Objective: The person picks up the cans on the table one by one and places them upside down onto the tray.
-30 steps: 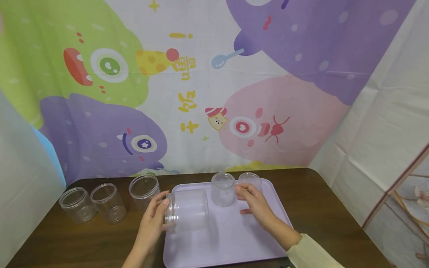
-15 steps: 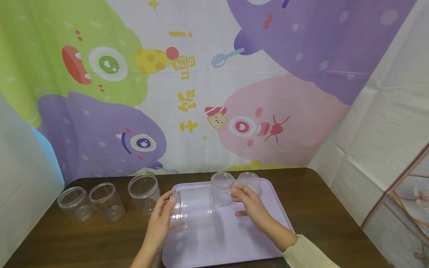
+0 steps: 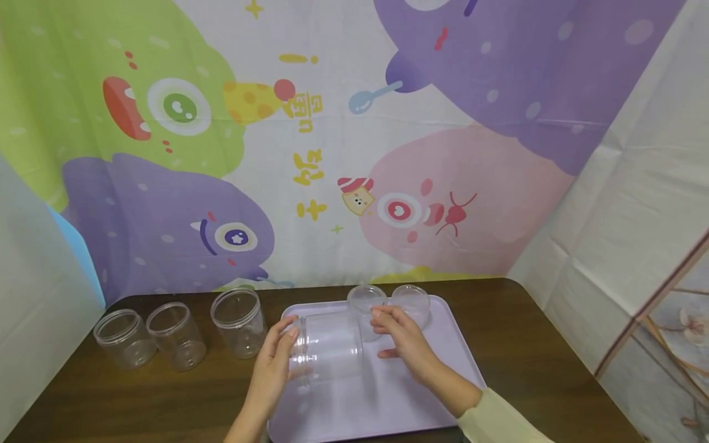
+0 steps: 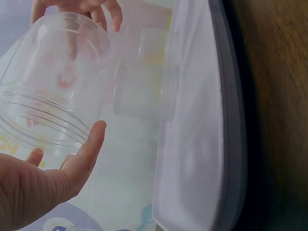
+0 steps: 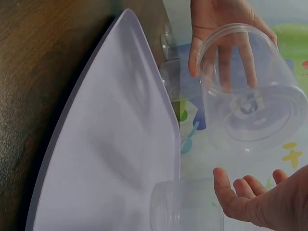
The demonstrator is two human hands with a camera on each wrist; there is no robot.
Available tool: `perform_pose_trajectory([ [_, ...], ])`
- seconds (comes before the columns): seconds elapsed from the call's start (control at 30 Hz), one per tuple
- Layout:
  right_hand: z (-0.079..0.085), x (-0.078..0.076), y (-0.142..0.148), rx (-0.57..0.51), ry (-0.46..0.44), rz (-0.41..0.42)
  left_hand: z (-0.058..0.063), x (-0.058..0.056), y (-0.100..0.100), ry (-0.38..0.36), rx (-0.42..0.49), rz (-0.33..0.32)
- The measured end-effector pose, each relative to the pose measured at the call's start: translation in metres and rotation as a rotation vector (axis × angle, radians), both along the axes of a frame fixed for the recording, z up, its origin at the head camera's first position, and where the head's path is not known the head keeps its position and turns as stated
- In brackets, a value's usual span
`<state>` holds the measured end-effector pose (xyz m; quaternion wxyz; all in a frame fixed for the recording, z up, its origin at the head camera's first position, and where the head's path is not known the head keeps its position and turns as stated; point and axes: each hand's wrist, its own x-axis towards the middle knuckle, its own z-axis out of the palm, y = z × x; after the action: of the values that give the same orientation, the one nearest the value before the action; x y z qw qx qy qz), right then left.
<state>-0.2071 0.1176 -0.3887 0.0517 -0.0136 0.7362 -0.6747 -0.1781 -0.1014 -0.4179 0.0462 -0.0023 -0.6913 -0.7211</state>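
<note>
My left hand grips a large clear plastic jar by its threaded mouth. The jar lies sideways in the air above a lilac tray, its base pointing right. Just off that base is my right hand, fingers loosely bent, a gap showing between hand and jar in the right wrist view. Two smaller clear jars stand at the tray's back: one jar is partly covered by the right hand, the other jar is beside it. In the left wrist view, the left thumb and fingers bear on the threaded rim.
Left of the tray, three clear open-mouthed jars stand on the dark wooden table: a short jar, a narrow jar and a wider jar. A cartoon-printed cloth hangs behind the table.
The left hand has carried the large jar a little to the right. The right hand has shifted slightly left, now overlapping the front small jar in the head view.
</note>
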Motion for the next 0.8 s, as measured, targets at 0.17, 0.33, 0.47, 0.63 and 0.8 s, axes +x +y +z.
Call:
perform_pose_trajectory([
  [0.17,0.000,0.001,-0.004,-0.015,0.007,0.015,0.001,0.001,0.003,-0.001,-0.001,-0.003],
  [0.33,0.000,0.003,-0.007,-0.022,0.009,0.029,0.001,0.000,0.006,-0.002,0.000,-0.010],
  [0.47,0.000,0.003,-0.008,-0.026,0.008,0.039,0.001,0.000,0.009,-0.001,0.006,-0.013],
  [0.63,0.000,0.004,-0.009,-0.030,0.007,0.046,0.002,0.001,0.011,0.001,0.008,-0.016],
  [0.8,-0.001,0.005,-0.010,-0.027,0.008,0.044,0.003,0.002,0.011,-0.003,0.008,-0.015],
])
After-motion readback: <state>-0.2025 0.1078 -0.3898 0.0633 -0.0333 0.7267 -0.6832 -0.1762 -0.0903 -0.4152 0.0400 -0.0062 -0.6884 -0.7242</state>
